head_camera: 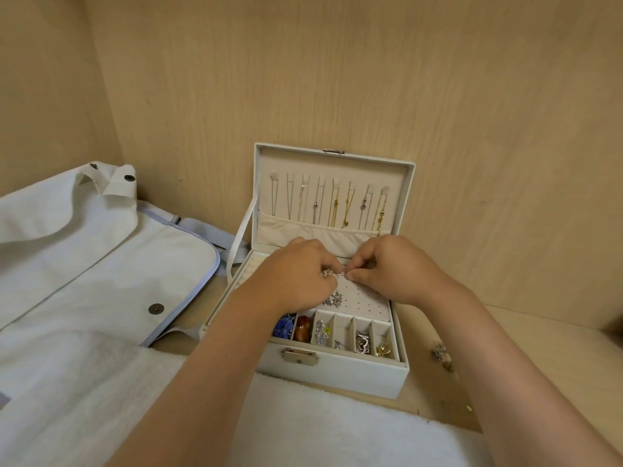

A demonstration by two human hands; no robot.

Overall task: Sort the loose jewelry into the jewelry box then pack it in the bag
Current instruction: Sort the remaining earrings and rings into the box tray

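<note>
While the jewelry box (332,372) stands open on the wooden bench (556,345), close to its back wall, both hands meet over the perforated earring panel (364,299) in the box's tray. The left hand (296,276) and the right hand (392,269) each have their fingertips pinched together on a small silver piece (332,273) held between them just above the panel; what kind of piece it is cannot be made out. A sparkling silver cluster (333,299) lies on the panel right below the hands.

Along the box's front edge runs a row of narrow compartments holding a blue item (282,325), an amber-brown one (303,328), a clear and yellow sparkling piece (322,332), a rhinestone piece (363,342) and a gold piece (384,349). The raised lid (333,163) leans toward the back wall, with silver and gold necklaces (333,205) hanging in a row above its fabric pocket.

The pale bag (101,264) lies flat at the bench's left side, its flap open and its snap button (156,308) showing, just beside the box. A white fluffy cloth (320,429) covers the bench's near edge. A few loose jewelry bits (440,352) rest on the bare wood to the right of the box.
</note>
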